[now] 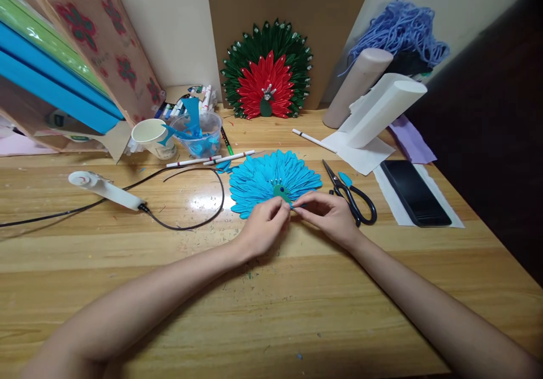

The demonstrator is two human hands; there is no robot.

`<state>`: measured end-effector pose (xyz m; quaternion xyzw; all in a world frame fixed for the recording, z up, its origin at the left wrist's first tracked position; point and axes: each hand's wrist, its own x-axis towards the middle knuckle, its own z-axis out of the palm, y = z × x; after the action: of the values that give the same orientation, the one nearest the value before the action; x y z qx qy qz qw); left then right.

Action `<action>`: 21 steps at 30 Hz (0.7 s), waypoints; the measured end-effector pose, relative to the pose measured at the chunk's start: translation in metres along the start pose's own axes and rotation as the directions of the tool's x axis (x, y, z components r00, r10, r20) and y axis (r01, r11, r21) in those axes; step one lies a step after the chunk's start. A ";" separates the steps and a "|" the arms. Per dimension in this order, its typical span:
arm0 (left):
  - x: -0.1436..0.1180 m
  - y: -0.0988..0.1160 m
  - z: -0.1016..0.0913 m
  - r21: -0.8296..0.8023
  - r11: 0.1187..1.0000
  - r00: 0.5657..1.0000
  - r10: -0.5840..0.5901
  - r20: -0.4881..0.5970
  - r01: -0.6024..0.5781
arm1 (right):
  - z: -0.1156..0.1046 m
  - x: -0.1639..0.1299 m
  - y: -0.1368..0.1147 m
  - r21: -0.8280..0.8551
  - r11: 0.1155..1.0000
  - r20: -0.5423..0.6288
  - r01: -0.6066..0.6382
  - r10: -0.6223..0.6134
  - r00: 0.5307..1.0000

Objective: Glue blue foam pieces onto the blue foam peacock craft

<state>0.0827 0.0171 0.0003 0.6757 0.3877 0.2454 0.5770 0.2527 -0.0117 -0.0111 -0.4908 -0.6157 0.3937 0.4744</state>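
A paper peacock with a fan of bright blue petals (263, 178) lies on the table in front of me. Its green head piece (280, 191) has a dark blue eye and a small crown of pins with pale tips. My left hand (269, 223) is closed in a pinch at the lower edge of the green head. The thumb and index finger of my right hand (328, 215) are pinched together beside the left fingertips, at the beak side. Whatever sits between the right fingertips is too small to make out. Black-handled scissors (355, 201) lie just beyond my right hand.
A white glue gun (106, 190) with a looping black cable lies left. Behind it stand a paper cup (153, 138) and a plastic tub (198, 136) of blue scraps. A red-green peacock (266, 79) leans at the back. A phone (416, 192) and paper rolls (386, 110) are right.
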 end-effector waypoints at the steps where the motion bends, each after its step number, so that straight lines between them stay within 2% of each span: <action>1: -0.001 0.001 0.001 -0.008 1.000 1.000 0.013 -0.025 -0.014 | 0.000 0.000 0.001 0.021 1.000 -0.008 -0.011 0.011 1.000; 4: -0.004 0.001 0.004 0.018 0.999 0.997 0.047 -0.068 -0.046 | -0.001 0.001 0.002 0.078 0.995 -0.010 -0.069 0.070 0.997; 7: -0.005 -0.001 0.005 0.111 0.990 0.995 0.088 -0.042 -0.083 | -0.002 0.002 0.000 0.053 0.992 0.034 -0.112 0.110 0.993; 12: -0.003 -0.003 0.005 0.195 0.973 0.990 0.133 -0.050 -0.121 | -0.001 0.003 -0.005 -0.004 0.995 0.062 -0.103 0.103 0.993; 21: -0.001 -0.005 0.005 0.216 0.968 0.988 0.145 -0.060 -0.129 | 0.001 0.000 -0.001 -0.026 0.993 0.082 -0.116 0.117 0.990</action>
<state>0.0847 0.0139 -0.0053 0.7485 0.3855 0.2673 0.4687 0.2520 -0.0121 -0.0107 -0.5141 -0.6093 0.4343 0.4193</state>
